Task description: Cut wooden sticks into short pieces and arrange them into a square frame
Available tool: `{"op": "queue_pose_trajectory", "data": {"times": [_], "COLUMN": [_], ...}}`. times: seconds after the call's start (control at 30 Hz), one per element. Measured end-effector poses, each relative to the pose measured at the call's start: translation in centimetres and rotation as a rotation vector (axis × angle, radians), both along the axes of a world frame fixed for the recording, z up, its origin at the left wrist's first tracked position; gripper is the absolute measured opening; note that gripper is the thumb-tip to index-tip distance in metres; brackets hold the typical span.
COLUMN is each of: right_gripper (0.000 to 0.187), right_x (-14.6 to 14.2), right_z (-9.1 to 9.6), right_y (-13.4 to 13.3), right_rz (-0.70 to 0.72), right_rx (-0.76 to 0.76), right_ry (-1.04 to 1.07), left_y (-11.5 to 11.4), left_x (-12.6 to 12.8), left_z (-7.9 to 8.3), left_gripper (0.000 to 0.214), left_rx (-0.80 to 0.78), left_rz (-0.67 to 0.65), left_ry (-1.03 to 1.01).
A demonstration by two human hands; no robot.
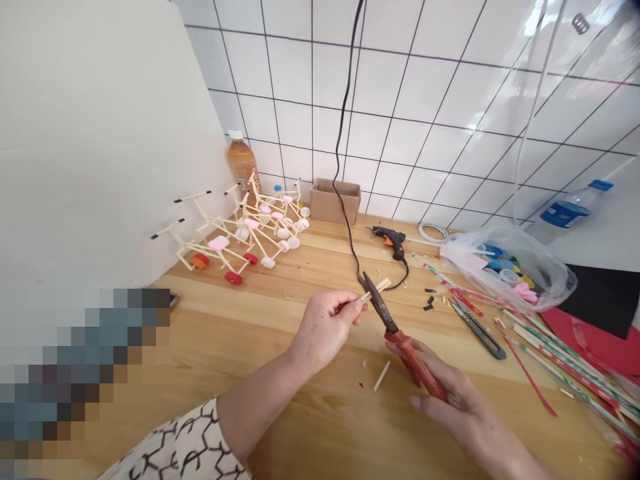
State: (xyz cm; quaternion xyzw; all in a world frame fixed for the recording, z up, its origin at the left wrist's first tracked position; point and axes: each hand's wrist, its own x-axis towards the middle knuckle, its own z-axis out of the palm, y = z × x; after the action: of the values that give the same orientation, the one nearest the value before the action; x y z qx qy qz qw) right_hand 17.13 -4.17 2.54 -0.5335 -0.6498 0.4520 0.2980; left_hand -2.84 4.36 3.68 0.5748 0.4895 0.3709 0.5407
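Note:
My left hand [325, 327] pinches a short wooden stick [376, 289] over the wooden table [260, 400]. My right hand [450, 400] grips the red handles of a pair of pliers [400, 337]. The dark jaws of the pliers close around the stick near its free end. A cut piece of stick [381, 376] lies on the table just below the pliers.
Several small stick bicycles [240, 233] with coloured wheels stand at the back left by an orange drink bottle [243, 160]. A cardboard box [335, 200], a glue gun [390, 239], black snips [477, 327], a plastic bag of tape rolls [510, 267], striped sticks [565, 353] and a water bottle [570, 212] lie to the right.

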Motion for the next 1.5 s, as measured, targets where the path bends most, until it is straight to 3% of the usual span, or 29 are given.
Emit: {"op": "queue_pose_trajectory", "data": {"times": [0.2,0.53,0.7,1.03,1.2,1.4,1.5], "right_gripper": [0.055,0.066,0.063,0.041,0.029,0.057,0.053], "right_x": [-0.4,-0.5,-0.6,-0.4,-0.5,-0.6,-0.7], "right_z": [-0.7,-1.6,-1.4,-1.3,-1.3,-1.8,-1.8], "right_y": [-0.2,-0.4,-0.3,0.2,0.2,0.0,0.1], "right_rz": [0.043,0.070,0.090,0.115,0.043,-0.048,0.013], "right_rx": [0.193,0.483,0.512,0.544,0.519,0.370,0.391], "right_ry": [-0.139,-0.423,-0.444,-0.471,-0.502,-0.509,-0.539], "left_y": [-0.5,-1.0,-1.2,-1.5,-1.5,-1.7,-2.0], "left_x": [0.2,0.7,0.8,0.7,0.7,0.8,1.0], "left_z": [0.7,-0.2,-0.7,-0.7,-0.5,-0.6,-0.9], "left_gripper": [0.028,0.027,0.025,0.025,0.026,0.026,0.025], "left_rx": [0.012,0.022,0.041,0.067,0.073,0.090,0.107], "left_rz": [-0.018,-0.050,-0.070,-0.094,-0.094,-0.107,-0.154], "left_ry": [0.029,0.009,-0.023,-0.059,-0.059,-0.033,-0.009]}}
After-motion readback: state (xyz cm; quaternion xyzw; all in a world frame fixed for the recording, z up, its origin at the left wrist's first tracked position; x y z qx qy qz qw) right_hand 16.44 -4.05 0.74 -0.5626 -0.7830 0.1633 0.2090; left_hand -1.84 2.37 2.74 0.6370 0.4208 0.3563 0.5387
